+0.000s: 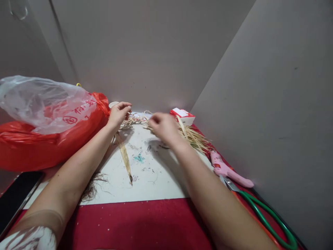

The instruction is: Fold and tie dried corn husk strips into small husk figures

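Note:
My left hand (pixel 119 114) is at the far part of the white sheet, thumb and fingers drawn close together in a pinch. Whatever lies between its fingertips is too small to make out. Beside it runs a tangle of twisted dry straw (pixel 133 120), reaching across toward my right hand (pixel 165 127). That hand is smeared by motion, its fingers curled inward; what they grip, if anything, is hidden. Under my left wrist a long tan dried husk strip (pixel 124 157) points toward me. A bundle of dried straw strips (pixel 196 138) lies just right of my right hand.
A white sheet (pixel 145 187) covers part of the red tabletop (pixel 135 222). Left are a red plastic bag (pixel 52 146), a phone (pixel 19 194) and dark fibres (pixel 91 189). Right are a small red-white box (pixel 186 119), a pink glue gun (pixel 230 172) and green-handled scissors (pixel 256 205). Grey walls enclose the table.

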`<state>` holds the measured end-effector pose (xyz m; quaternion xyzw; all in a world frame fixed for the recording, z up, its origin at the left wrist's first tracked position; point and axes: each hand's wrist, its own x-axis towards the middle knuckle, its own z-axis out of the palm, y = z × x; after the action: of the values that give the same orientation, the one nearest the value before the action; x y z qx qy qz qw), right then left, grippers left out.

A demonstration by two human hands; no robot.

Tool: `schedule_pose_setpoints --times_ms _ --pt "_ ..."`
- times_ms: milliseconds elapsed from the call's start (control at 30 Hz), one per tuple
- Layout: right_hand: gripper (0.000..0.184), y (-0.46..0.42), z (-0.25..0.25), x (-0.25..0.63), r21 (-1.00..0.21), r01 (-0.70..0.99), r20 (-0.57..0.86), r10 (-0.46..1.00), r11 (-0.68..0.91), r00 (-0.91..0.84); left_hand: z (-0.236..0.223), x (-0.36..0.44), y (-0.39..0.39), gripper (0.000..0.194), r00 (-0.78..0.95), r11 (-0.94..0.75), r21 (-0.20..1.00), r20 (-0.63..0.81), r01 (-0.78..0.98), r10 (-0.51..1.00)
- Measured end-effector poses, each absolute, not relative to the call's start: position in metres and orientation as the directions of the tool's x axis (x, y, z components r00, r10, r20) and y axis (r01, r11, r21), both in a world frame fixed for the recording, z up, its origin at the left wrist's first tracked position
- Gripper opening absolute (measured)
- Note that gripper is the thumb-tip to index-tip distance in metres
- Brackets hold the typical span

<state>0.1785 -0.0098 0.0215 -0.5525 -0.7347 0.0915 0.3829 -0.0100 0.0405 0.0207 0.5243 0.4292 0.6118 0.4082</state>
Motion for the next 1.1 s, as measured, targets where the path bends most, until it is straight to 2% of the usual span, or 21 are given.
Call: schedule_pose_setpoints --times_ms 33,100,200,267,333,433,500,600,667,767,833,967,1100 --pt "0.015 -0.014 0.013 0.151 -0.578 0.720 0.327 0.918 0.383 -0.226 0.023 -0.009 0.039 0.009 -0.108 -0.306 0.951 0.300 -0.046 0.948" --pt "0.010 -0.020 -0.004 0.102 -0.508 0.769 0.119 0.916 0.388 -0.383 0.027 -0.007 0.034 0.007 -0.086 -0.309 0.950 0.306 -0.030 0.948" --pt "0.014 -0.023 -0.022 0.062 -0.405 0.834 0.017 0.915 0.374 -0.403 0.030 -0.005 0.028 0.007 -0.032 -0.313 0.950 0.313 0.006 0.949" --pt "0.013 -0.020 -0.029 0.061 -0.427 0.825 -0.012 0.910 0.370 -0.414 0.030 -0.005 0.028 0.006 0.003 -0.324 0.946 0.324 0.026 0.946" --pt "0.007 -0.015 -0.034 0.077 -0.509 0.795 -0.008 0.922 0.330 -0.388 0.028 -0.006 0.030 0.004 0.021 -0.328 0.944 0.328 0.037 0.945" --pt "0.013 -0.009 -0.040 0.114 -0.690 0.690 0.099 0.972 0.220 -0.211 0.019 -0.007 0.036 0.003 0.019 -0.308 0.951 0.308 0.036 0.951" --pt "0.015 -0.007 -0.045 0.138 -0.839 0.525 0.152 0.988 0.141 -0.023 0.012 -0.005 0.039 0.005 0.002 -0.282 0.959 0.282 0.040 0.959" --pt "0.022 -0.009 -0.052 0.159 -0.985 0.164 0.073 0.983 0.046 0.166 0.000 0.000 0.038 0.021 0.011 -0.193 0.976 0.193 0.099 0.981" --pt "0.027 -0.012 -0.056 0.163 -1.000 -0.001 0.013 0.984 0.014 0.175 -0.007 0.005 0.033 0.030 0.102 -0.102 0.985 0.089 0.136 0.991" --pt "0.032 -0.014 -0.058 0.160 -0.997 -0.069 0.032 0.994 0.040 0.108 -0.013 0.011 0.025 0.034 0.268 -0.019 0.992 -0.015 0.121 0.963" --pt "0.032 -0.015 -0.058 0.158 -0.996 -0.058 0.071 0.997 0.073 0.043 -0.015 0.014 0.024 0.032 0.298 -0.025 0.997 0.002 0.072 0.954" --pt "0.032 -0.016 -0.057 0.155 -0.995 -0.033 0.100 0.991 0.098 -0.086 -0.015 0.014 0.028 0.022 0.212 -0.087 0.996 0.088 -0.016 0.973" --pt "0.031 -0.014 -0.057 0.155 -0.990 -0.083 0.119 0.990 0.112 -0.080 -0.013 0.010 0.032 0.016 0.215 -0.118 0.993 0.112 0.017 0.970"
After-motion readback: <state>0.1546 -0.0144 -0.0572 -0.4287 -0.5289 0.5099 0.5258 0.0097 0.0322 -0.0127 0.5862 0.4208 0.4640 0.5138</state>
